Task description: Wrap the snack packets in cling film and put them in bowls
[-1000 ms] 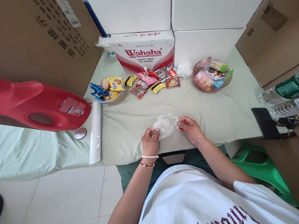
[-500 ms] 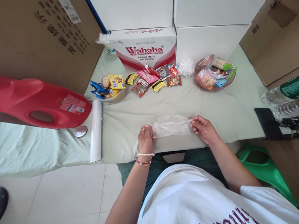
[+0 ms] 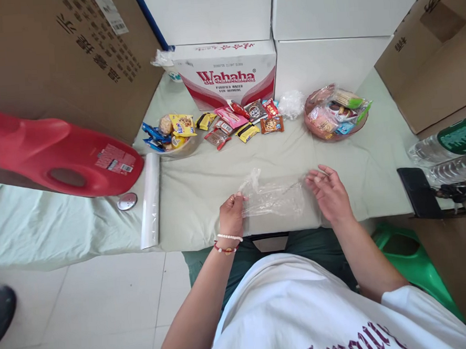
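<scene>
Well in front of the Wahaha carton, crinkled clear plastic film is held by one end.
The left hand pinches its left end, probably because such limp stuff would otherwise slide or fold; the right hand has its fingers loosely parted at the other end, perhaps letting the film spread, though I cannot tell whether they touch it. Wrapped snacks lie at the carton's foot, likely to spare working room. A translucent bowl front-left of the carton and a pink bowl right of it hold more packets, presumably against scattering.
</scene>
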A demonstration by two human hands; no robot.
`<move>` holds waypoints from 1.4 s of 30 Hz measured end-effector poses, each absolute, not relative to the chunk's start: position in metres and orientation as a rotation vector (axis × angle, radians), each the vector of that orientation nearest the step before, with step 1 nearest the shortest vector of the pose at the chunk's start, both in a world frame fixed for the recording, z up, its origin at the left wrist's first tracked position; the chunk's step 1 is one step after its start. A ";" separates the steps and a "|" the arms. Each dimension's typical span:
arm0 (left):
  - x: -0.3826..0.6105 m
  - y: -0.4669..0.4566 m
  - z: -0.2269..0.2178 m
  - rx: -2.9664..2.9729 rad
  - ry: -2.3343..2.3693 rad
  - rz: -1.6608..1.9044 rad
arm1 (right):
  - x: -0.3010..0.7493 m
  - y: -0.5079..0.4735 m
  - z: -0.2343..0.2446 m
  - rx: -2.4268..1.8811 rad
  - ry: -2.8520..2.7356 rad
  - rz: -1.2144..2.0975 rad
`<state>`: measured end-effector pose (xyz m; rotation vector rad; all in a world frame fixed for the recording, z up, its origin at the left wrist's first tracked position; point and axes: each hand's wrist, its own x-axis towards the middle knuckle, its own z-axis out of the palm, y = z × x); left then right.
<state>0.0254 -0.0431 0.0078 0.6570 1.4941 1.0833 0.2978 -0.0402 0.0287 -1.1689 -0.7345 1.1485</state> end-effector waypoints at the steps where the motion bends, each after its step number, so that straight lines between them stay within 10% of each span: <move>1: 0.027 -0.044 0.007 0.696 1.502 1.078 | 0.293 -0.040 0.031 -1.238 -0.946 1.036; 8: 0.025 -0.046 0.011 0.824 1.380 1.027 | 0.257 -0.007 0.035 -1.190 -2.237 0.589; 17: -0.029 -0.013 0.014 0.821 1.580 1.040 | 0.277 0.029 0.014 -1.479 -1.249 1.359; 42: -0.006 0.020 0.042 0.608 1.285 1.131 | 0.285 -0.002 0.014 -1.617 -0.843 1.441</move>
